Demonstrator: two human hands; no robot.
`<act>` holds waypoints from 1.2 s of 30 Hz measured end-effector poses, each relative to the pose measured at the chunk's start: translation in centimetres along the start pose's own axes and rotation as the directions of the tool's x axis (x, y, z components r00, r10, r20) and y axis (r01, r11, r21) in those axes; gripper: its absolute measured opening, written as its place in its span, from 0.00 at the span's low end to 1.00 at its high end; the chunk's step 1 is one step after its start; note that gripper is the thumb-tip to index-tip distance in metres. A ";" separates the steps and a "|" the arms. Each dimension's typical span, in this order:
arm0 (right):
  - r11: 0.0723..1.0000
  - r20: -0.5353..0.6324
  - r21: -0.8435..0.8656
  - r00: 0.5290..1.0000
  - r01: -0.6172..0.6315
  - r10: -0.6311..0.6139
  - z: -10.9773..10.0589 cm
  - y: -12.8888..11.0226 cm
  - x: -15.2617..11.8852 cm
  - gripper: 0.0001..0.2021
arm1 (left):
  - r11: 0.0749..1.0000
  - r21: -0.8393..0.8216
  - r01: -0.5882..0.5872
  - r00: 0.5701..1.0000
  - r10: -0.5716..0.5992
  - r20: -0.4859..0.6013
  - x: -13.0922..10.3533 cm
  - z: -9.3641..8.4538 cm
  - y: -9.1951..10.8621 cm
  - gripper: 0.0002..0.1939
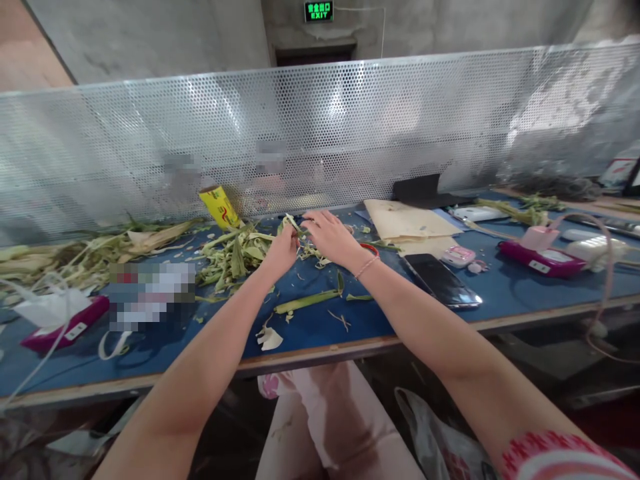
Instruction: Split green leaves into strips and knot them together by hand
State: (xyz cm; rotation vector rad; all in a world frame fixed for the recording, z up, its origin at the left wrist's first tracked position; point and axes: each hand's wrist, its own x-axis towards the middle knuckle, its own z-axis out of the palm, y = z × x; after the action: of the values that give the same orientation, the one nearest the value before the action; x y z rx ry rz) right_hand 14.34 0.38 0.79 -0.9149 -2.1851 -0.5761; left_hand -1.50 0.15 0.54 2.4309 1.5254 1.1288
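Near the middle of the blue table, my left hand point(284, 248) is closed, with a pale green leaf scrap point(289, 220) sticking up from its fingertips. My right hand point(327, 235) is just to its right, palm down, fingers stretched toward the left hand; nothing shows in it. To the left of both hands lies a heap of green leaf and stalk scraps point(235, 259). A cut green stalk point(307, 302) lies in front of them, nearer the table edge, with a pale curled leaf piece point(270, 339) below. My right wrist partly hides a red-edged object point(370, 249).
A perforated metal screen point(320, 133) runs along the back. A yellow container point(220, 207) leans there. On the right are a black phone point(443, 280), brown paper point(407, 222) and a purple power box point(543, 258); another purple box point(65, 327) and dried husks point(155, 241) are left.
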 end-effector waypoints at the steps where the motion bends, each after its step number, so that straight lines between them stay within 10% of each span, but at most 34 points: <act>1: 1.000 0.044 -0.020 0.999 0.014 -0.013 0.2 -0.1 -0.1 0.12 | 1.000 0.016 -0.019 1.000 0.019 -0.003 0.0 0.0 0.1 0.05; 11: 0.996 0.300 0.077 0.954 -0.039 0.014 0.8 0.1 -0.3 0.11 | 0.992 0.043 -0.116 0.991 0.113 0.066 -0.1 -0.6 -0.2 0.05; 36: 0.921 0.306 0.368 0.952 -0.127 0.009 -1.6 1.5 -0.1 0.21 | 0.955 -0.293 0.044 0.987 0.004 0.161 0.3 -1.3 -0.2 0.14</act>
State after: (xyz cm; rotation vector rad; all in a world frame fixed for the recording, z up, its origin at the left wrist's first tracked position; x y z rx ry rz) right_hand 16.15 0.38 1.98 -0.9008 -2.4033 0.0403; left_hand -2.38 0.11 1.61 2.2390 1.2314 1.0434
